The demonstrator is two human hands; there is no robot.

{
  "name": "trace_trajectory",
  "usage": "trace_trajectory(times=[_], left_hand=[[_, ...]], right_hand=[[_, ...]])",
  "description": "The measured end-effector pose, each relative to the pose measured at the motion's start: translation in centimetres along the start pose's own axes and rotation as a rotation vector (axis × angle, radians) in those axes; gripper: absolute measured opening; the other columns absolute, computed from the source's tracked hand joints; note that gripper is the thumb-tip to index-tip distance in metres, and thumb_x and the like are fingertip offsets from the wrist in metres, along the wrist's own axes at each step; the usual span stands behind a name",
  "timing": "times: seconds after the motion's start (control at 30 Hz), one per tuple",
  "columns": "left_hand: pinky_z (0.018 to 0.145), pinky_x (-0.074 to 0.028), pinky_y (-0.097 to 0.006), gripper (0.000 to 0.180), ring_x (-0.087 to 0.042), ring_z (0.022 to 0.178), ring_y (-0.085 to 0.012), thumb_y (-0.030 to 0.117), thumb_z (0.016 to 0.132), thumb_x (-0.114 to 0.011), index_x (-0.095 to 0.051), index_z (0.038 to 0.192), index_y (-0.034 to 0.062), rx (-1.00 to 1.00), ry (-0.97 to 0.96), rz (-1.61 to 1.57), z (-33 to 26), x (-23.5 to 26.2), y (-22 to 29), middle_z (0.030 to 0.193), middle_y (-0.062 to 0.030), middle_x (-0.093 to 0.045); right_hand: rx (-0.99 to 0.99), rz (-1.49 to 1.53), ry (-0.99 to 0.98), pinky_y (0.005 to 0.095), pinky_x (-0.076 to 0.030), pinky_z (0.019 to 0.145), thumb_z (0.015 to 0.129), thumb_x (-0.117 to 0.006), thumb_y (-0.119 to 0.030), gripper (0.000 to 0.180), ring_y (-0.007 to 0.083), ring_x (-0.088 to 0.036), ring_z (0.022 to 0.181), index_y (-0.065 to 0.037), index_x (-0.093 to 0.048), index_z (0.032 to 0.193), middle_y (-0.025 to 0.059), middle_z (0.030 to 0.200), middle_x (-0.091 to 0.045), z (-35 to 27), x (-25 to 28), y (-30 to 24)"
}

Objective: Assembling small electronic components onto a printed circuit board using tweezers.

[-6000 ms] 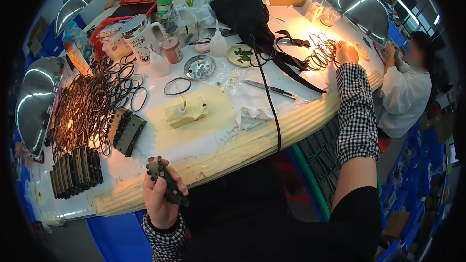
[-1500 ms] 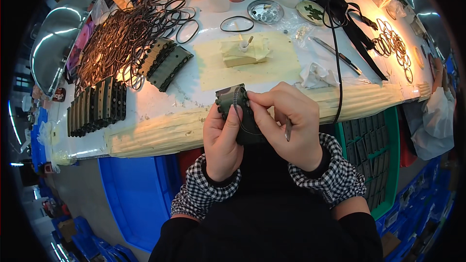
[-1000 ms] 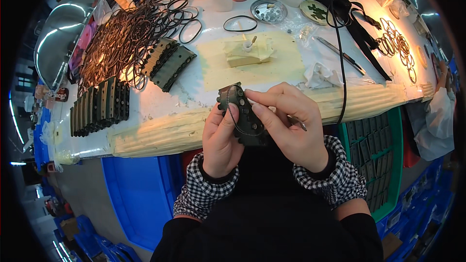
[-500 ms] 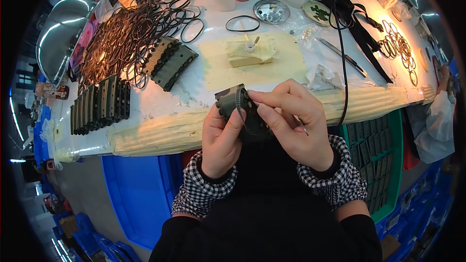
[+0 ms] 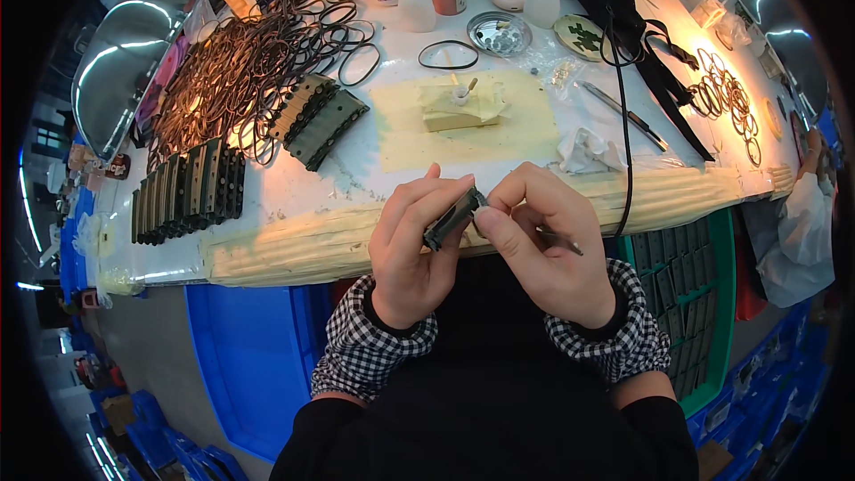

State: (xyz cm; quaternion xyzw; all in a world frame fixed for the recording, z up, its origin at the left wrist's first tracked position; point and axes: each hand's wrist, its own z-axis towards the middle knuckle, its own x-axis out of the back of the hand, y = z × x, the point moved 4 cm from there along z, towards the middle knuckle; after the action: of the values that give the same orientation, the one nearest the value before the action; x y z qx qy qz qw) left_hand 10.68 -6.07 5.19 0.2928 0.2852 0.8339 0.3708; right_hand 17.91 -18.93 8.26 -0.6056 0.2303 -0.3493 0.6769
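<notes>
The left hand [image 5: 417, 254] is closed around a small dark rectangular block with ribbed sides [image 5: 452, 217], probably of metal or hard plastic, and holds it in the air in front of the chest, just below the padded yellowish edge of the white worktable [image 5: 294, 240]. The thumb lies on the near side of the block and the other fingers [image 5: 426, 199] wrap over the far side, so only the upper end of the block shows between them. The right hand [image 5: 548, 249] is closed too — its thumb and forefinger press on the top end of the block, and at the same time it grips a thin metal tool [image 5: 559, 242] that sticks out toward the right. I judge the block to be stiff and rather light, not fragile; the ribs should give good grip, and it is best taken by its two long sides, as the left hand does. On the table lie more blocks of the same kind in a row [image 5: 187, 191], a heap of dark rubber rings [image 5: 236, 67] and a pale yellow mat [image 5: 463, 125] — all well apart from the hands.
</notes>
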Motion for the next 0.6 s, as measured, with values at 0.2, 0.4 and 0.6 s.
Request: trace_trajectory(times=[0.2, 0.4, 0.6], left_hand=[[0.093, -0.048, -0.032, 0.027, -0.063, 0.094, -0.0224, -0.005, 0.087, -0.061, -0.06, 0.114, -0.0031, 0.225, -0.001, -0.238, -0.7, -0.1, -0.7, 0.103, -0.0138, -0.065], [0.093, -0.049, -0.033, 0.026, -0.062, 0.103, -0.0199, 0.003, 0.096, -0.055, -0.053, 0.12, -0.0059, 0.453, 0.054, -0.711, -1.6, -0.6, -0.6, 0.112, -0.0145, -0.064], [0.093, -0.049, -0.034, 0.032, -0.06, 0.103, -0.0214, 0.01, 0.099, -0.048, -0.046, 0.127, -0.0048, 0.618, 0.113, -0.988, -1.5, -1.3, -0.5, 0.109, -0.0161, -0.062]], right_hand=[[0.177, -0.158, -0.075, 0.0273, -0.038, 0.054, 0.085, -0.063, -0.001, 0.009, 0.0136, -0.043, 0.055, -0.001, -0.055, 0.081, 0.0063, 0.07, -0.05, 0.3, 0.0, -0.5], [0.16, -0.092, -0.042, 0.0278, -0.048, 0.063, 0.085, -0.064, -0.001, 0.011, 0.0168, -0.047, 0.054, -0.001, -0.054, 0.079, 0.0078, 0.068, -0.049, 0.3, -0.3, 0.2], [0.3, -0.254, 0.08, 0.0327, -0.05, 0.057, 0.084, -0.066, -0.002, 0.012, 0.0218, -0.054, 0.054, -0.002, -0.054, 0.078, 0.0083, 0.067, -0.05, -0.2, -1.6, -0.2]])
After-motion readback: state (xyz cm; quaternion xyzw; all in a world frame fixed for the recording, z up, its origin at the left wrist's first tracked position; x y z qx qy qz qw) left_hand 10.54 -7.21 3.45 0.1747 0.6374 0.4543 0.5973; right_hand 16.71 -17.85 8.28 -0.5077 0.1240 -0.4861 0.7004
